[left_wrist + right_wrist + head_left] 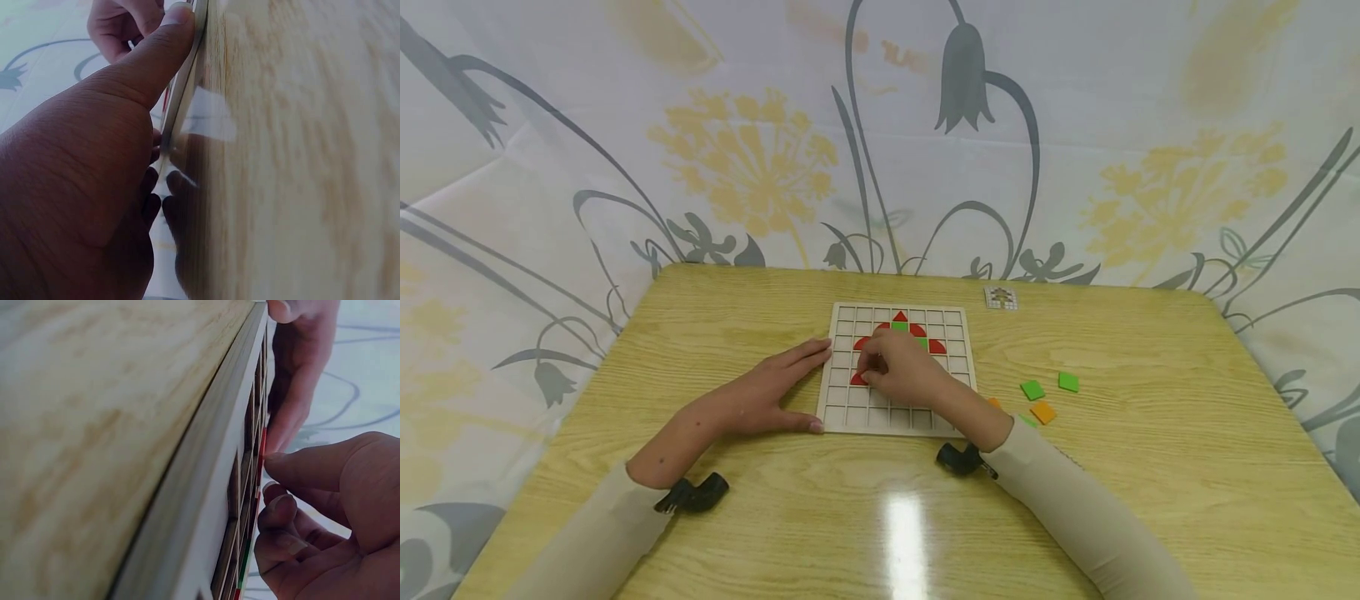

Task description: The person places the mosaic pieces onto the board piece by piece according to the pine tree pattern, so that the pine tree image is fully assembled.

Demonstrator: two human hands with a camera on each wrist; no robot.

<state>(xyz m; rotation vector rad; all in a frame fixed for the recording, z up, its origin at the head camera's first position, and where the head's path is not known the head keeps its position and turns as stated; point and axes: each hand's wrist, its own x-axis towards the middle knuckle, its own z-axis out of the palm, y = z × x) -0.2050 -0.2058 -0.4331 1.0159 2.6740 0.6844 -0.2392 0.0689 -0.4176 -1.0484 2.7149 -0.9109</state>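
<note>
A pale square grid board (842, 417) lies on the table, with red and green flat tiles set in its upper cells. My right hand (906, 367) is over the board, thumb and index finger pinching at a red tile (857, 379) in a left-side cell; part of that tile is hidden by the fingertips. In the right wrist view the thumb (306, 465) touches the red tile, which sits in the grid. My left hand (767, 392) rests with extended fingers along the board's left edge, its thumb at the lower left corner.
Loose green tiles (1068, 382) and an orange tile (1042, 412) lie right of the board, some partly behind the right forearm. A small pattern card (1001, 298) lies near the back edge. A floral curtain (895, 167) hangs behind the wooden table (737, 308).
</note>
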